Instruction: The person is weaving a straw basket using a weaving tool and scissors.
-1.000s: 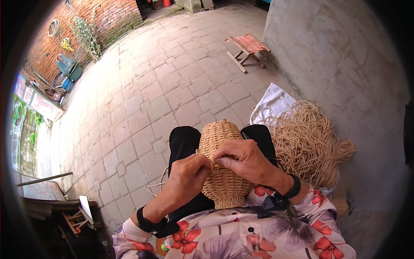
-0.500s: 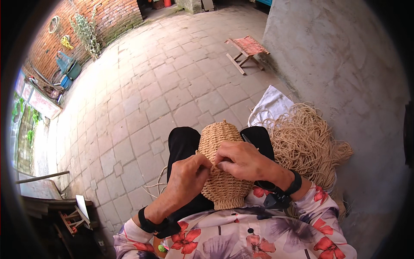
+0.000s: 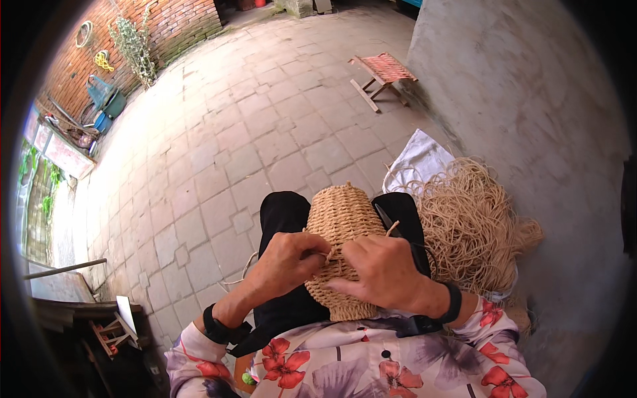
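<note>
A woven basket (image 3: 342, 212) of tan twisted cord lies across my lap, its narrower rim towards me. My left hand (image 3: 292, 260) is closed at the middle of its wall, thumb and forefinger pinching a short strand of cord (image 3: 330, 255). Beside it, my right hand (image 3: 385, 268) rests over the right side of the weave, the thumb spread away from the bent fingers. Its fingertips are partly hidden. A loose cord end (image 3: 393, 227) sticks up just beyond the right knuckles.
On my right, a large tangled heap of tan cord (image 3: 468, 225) lies on a white cloth (image 3: 418, 162) beside a grey wall (image 3: 524, 99). A folding stool (image 3: 385, 68) with a red woven seat stands farther off on the paving. Wooden things (image 3: 116, 331) sit at lower left.
My right hand has shifted slightly towards me and turned, its thumb parting from the fingers. The left hand stays pinched at the weave. The loose cord end now shows more.
</note>
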{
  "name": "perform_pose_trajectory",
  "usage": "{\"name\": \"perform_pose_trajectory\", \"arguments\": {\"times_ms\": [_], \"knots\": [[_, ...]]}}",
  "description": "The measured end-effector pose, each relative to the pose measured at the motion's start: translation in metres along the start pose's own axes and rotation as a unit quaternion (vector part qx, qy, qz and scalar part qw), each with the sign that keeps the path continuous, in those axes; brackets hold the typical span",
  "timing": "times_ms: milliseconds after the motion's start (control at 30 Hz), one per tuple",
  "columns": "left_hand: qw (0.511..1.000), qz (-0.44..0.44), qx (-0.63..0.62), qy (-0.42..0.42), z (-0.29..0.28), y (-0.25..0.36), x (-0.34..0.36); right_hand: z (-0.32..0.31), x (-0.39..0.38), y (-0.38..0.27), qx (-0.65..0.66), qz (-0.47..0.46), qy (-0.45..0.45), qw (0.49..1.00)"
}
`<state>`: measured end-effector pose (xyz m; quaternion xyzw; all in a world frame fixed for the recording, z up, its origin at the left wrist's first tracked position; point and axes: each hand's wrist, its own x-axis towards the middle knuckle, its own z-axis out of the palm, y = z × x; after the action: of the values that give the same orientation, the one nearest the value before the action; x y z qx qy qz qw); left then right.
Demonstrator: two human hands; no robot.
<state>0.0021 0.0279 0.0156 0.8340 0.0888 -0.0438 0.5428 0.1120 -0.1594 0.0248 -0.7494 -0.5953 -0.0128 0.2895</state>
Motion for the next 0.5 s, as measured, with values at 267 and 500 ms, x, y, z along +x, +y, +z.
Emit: {"name": "perform_pose_trajectory", "arguments": {"times_ms": [267, 500], "knots": [[0.999, -0.031, -0.011, 0.021, 0.0, 0.007, -0.002, 0.005, -0.005, 0.013, 0.031, 0.031, -0.017, 0.999], [0.986, 0.088, 0.107, 0.088, 0.007, 0.002, -0.009, -0.026, -0.018, 0.032, 0.047, 0.033, -0.067, 0.996]]}}
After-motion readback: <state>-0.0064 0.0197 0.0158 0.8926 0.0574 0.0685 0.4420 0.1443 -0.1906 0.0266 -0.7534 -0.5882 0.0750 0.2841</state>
